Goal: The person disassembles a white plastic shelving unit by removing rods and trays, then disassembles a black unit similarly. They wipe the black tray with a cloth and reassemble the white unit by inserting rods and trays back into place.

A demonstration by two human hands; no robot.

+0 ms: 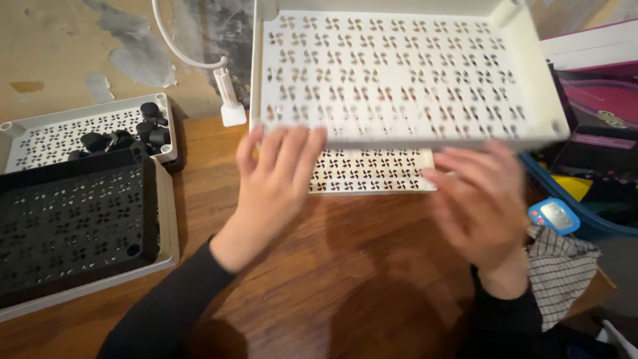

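Although it spans much of the view, the white perforated tray (405, 73) appears to be thin moulded plastic: judged light, stiff enough to keep its shape, with smooth and somewhat slippery walls. It is tilted up above the bench (319, 279), its near edge over a second flat white perforated panel (372, 171). The rim and corner posts look like the soundest places to grip; the pierced floor offers poor purchase. The left hand (276, 179) has its fingers spread against the tray's near lower edge. The right hand (482, 206) is open and blurred below the right corner; contact cannot be confirmed. To the left lie a black tray (73, 219), nested in a pale one, and another white tray (40, 136) holding black caps (143, 129). The tray's far edge is cut off, and the items at right are indistinct.
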